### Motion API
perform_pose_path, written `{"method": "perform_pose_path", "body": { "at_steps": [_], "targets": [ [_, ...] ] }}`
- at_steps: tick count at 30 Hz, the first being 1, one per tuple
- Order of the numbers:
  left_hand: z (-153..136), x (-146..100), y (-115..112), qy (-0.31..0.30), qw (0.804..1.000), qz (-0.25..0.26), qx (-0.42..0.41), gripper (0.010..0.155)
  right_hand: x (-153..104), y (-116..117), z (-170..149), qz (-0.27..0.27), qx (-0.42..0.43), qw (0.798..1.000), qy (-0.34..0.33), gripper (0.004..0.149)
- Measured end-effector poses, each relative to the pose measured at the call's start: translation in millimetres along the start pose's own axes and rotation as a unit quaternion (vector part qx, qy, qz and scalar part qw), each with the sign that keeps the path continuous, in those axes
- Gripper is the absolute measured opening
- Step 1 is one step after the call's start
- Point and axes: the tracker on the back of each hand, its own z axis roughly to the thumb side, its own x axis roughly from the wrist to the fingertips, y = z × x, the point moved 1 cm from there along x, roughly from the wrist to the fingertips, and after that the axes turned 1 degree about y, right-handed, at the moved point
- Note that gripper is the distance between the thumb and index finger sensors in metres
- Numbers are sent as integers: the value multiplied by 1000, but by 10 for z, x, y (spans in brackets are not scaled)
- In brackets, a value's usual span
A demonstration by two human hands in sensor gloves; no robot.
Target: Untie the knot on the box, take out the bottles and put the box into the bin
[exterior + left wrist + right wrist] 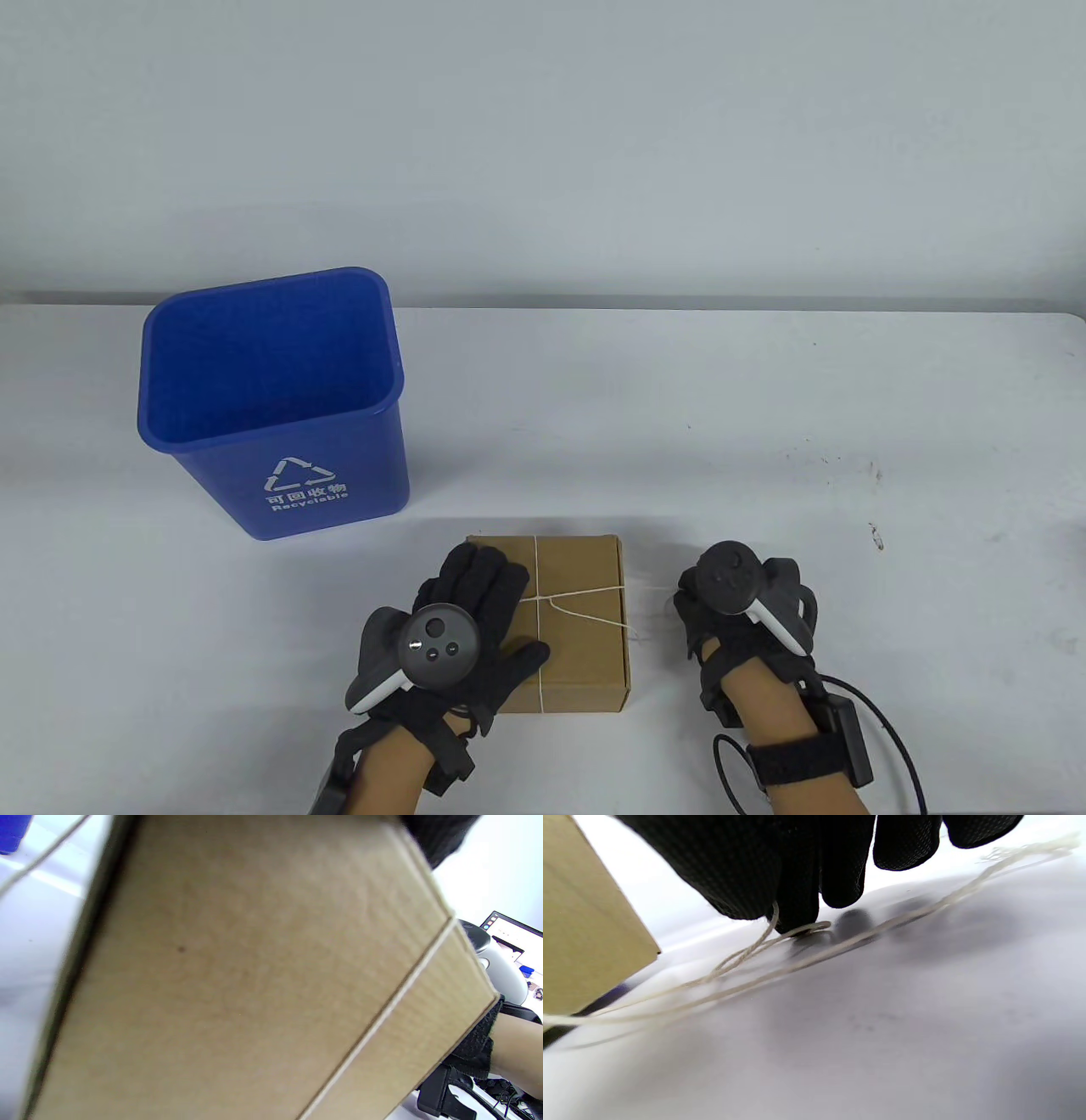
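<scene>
Cardboard box [585,624] tied with string [585,615] on white surface [764,509], left hand [462,624] flat on lid with straight fingers, right hand [738,611] fingers [797,899] pinching string end beside box, blue bin [280,399] behind.

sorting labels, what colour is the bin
Blue, with a white recycling symbol; table view shows the bin best.
</scene>
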Motion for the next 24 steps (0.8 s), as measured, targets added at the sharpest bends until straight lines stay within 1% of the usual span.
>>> {"method": "perform_pose_path", "body": {
  "at_steps": [2,4,7,8,9,10,12,15,18,20,24],
  "targets": [
    [0,0,0,0,1000,0,0,88,3,-15,-24,0,-1,1000,6,40],
    [0,0,0,0,1000,0,0,88,2,-18,-41,10,9,1000,8,44],
    [0,0,0,0,1000,0,0,88,-12,-35,-58,46,41,998,10,52],
    [0,0,0,0,1000,0,0,88,-30,-72,-60,70,59,996,5,54],
    [0,0,0,0,1000,0,0,88,-56,-116,-59,81,72,994,3,55],
    [2,1,-3,0,1000,0,-3,88,-89,-178,-56,75,85,994,-5,55],
    [-1,0,-1,0,1000,-2,-3,88,-182,-345,-32,26,108,993,-27,55],
    [-2,0,-1,0,1000,-3,-3,88,-283,-455,66,-28,126,989,-70,53],
    [-4,-2,0,1,1000,-3,-3,88,-345,-413,296,-43,111,984,-135,52],
    [-5,-2,0,1,1000,-3,-3,88,-356,-345,418,-45,83,982,-161,53],
    [-7,-2,0,1,1000,-3,-3,88,-356,-238,566,-56,60,980,-182,56]
  ]
}}
